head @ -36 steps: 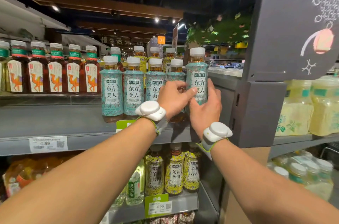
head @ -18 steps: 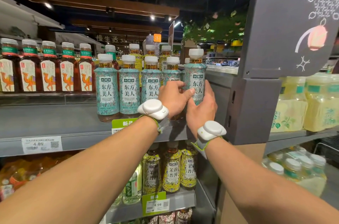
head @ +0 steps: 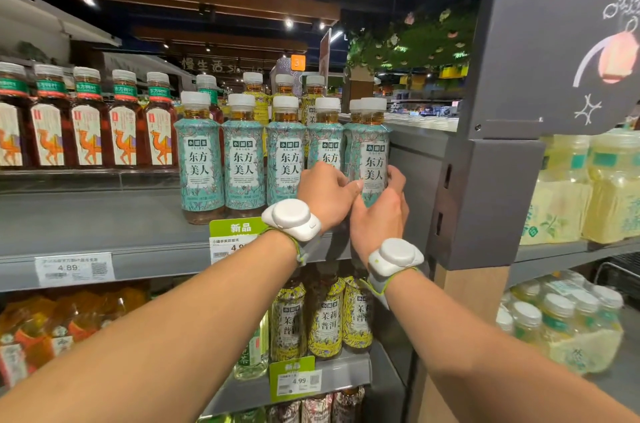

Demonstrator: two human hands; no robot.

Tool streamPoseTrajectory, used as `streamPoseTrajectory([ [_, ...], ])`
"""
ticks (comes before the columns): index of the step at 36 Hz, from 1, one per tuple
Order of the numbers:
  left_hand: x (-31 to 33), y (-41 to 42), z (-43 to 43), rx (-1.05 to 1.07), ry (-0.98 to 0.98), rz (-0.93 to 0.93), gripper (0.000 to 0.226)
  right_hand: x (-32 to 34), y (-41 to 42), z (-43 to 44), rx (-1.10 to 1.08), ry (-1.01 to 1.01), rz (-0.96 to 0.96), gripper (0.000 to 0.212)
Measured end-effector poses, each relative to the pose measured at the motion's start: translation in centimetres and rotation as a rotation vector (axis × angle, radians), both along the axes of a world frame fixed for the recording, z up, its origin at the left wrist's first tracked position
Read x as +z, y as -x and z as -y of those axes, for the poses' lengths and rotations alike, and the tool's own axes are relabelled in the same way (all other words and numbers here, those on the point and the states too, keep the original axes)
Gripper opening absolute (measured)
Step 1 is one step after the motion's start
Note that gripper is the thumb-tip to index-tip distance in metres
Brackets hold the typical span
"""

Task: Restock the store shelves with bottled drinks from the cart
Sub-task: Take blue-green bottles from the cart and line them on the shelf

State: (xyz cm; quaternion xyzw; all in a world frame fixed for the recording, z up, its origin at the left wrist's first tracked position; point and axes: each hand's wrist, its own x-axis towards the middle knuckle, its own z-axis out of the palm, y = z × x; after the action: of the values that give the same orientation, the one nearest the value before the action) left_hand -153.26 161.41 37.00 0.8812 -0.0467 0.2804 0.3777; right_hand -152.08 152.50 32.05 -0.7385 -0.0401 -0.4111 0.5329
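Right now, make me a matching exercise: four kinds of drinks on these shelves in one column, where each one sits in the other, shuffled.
Column one:
1. end teal-label bottle
2. camel-label bottles
3. yellow-label bottles
4. pale yellow multipacks

Column two:
A. lower shelf
B. right of the grey post
C. upper shelf, far left
D. gripped by left hand and right hand

Pairs: 1-D, 2-C, 3-A, 4-B

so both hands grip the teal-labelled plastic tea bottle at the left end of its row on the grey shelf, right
No: the left hand and right hand grip the teal-labelled plastic tea bottle at the row's right end, per the head view.
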Motion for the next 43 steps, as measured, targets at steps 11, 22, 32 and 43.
streamPoseTrajectory([
  [11,-0.8,-0.4,-0.3,-0.009,0.019,0.055,0.037,-0.7,0.8,-0.2,-0.021,0.075,0.023,0.068],
  [22,-1.1,-0.6,0.1,0.004,0.078,0.060,0.033,-1.0,0.9,-0.1,-0.009,0.106,-0.036,0.064],
  [32,-1.0,-0.3,0.2,0.002,0.098,0.033,0.033,-1.5,1.4,-0.6,-0.063,0.145,-0.038,0.065],
  [43,-1.1,0.0,0.4,0.018,0.116,0.025,0.033,-1.6,2.0,-0.8,-0.112,0.188,-0.082,0.062],
])
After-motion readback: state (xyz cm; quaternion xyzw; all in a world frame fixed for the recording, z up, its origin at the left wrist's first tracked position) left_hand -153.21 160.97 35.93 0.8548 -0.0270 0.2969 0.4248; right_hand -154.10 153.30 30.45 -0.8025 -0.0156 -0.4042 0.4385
